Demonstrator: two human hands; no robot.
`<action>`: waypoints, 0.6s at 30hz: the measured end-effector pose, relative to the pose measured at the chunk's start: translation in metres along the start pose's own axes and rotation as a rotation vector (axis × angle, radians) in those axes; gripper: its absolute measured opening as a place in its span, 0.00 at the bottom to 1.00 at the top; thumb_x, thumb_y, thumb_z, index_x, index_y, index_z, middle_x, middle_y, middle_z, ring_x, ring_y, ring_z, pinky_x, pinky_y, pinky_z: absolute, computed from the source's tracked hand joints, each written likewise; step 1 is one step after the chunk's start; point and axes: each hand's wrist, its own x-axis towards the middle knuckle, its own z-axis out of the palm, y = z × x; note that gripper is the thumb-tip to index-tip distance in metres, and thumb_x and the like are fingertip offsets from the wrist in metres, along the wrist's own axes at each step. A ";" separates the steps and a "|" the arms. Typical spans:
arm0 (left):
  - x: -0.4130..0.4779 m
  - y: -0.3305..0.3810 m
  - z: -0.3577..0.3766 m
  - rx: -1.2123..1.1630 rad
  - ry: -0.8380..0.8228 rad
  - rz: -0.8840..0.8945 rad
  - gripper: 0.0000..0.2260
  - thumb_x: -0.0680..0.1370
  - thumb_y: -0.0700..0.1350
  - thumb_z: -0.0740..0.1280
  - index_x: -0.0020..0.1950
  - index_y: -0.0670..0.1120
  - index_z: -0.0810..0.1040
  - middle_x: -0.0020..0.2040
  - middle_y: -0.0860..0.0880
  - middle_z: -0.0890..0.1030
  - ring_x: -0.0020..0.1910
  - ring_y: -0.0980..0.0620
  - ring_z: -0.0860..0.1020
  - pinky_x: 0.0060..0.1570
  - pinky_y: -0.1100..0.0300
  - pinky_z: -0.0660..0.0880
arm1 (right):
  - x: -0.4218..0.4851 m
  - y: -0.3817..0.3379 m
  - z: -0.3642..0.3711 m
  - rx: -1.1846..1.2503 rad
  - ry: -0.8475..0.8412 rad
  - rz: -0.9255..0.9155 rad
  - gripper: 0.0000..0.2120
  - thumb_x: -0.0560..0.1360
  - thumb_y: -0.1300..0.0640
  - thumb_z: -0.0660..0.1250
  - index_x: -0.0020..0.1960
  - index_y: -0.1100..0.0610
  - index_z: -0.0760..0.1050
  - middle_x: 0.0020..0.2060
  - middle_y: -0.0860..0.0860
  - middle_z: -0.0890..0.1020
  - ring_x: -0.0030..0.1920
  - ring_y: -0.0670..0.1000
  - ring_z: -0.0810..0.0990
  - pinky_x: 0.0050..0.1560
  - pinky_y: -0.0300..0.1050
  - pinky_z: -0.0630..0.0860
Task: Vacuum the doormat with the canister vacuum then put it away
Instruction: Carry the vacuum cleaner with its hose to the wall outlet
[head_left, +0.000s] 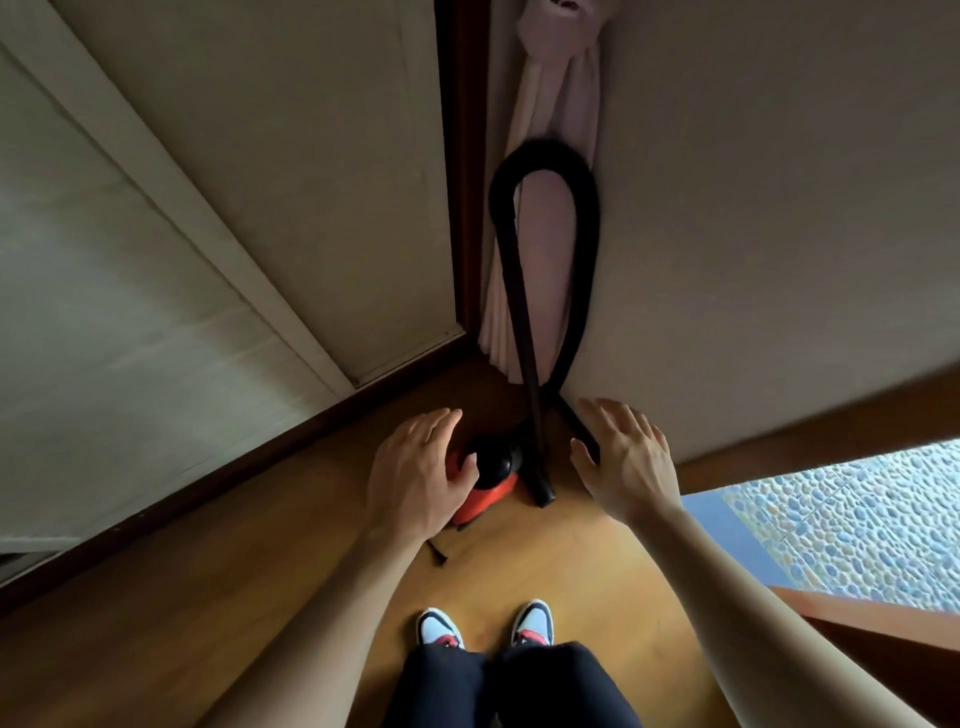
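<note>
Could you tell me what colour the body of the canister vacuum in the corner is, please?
Red, with a black top; the canister vacuum shows only in the head view.

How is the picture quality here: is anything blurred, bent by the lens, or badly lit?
Head view: the wide lens makes the wall lean and its lines converge; the black hose is blurred at the top of its loop; the light is soft and dim, without glare.

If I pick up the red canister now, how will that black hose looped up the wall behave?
The hose bends in a tight arch, so it's probably floppy and likely to slump once moved. It only leans on the wall, seemingly unsecured, so it may slide sideways. The straight wand looks rigid and could topple with it.
</note>
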 end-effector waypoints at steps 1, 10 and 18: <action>0.004 -0.004 0.016 0.003 -0.002 0.007 0.26 0.77 0.60 0.58 0.71 0.48 0.73 0.67 0.50 0.78 0.66 0.52 0.75 0.62 0.55 0.75 | 0.007 0.006 0.012 0.008 0.011 -0.004 0.28 0.78 0.43 0.57 0.74 0.53 0.72 0.68 0.55 0.78 0.67 0.60 0.76 0.67 0.58 0.72; 0.046 -0.076 0.215 -0.042 -0.039 -0.047 0.24 0.76 0.59 0.64 0.70 0.50 0.74 0.65 0.51 0.79 0.64 0.53 0.76 0.60 0.59 0.75 | 0.082 0.066 0.186 0.067 0.087 -0.005 0.25 0.77 0.50 0.67 0.72 0.55 0.73 0.65 0.56 0.79 0.64 0.61 0.77 0.66 0.58 0.73; 0.083 -0.133 0.405 -0.045 -0.014 0.050 0.26 0.76 0.61 0.61 0.70 0.49 0.73 0.65 0.51 0.79 0.62 0.53 0.77 0.58 0.59 0.75 | 0.147 0.117 0.363 0.126 0.139 0.003 0.28 0.78 0.44 0.58 0.75 0.55 0.70 0.66 0.56 0.77 0.63 0.60 0.77 0.62 0.56 0.76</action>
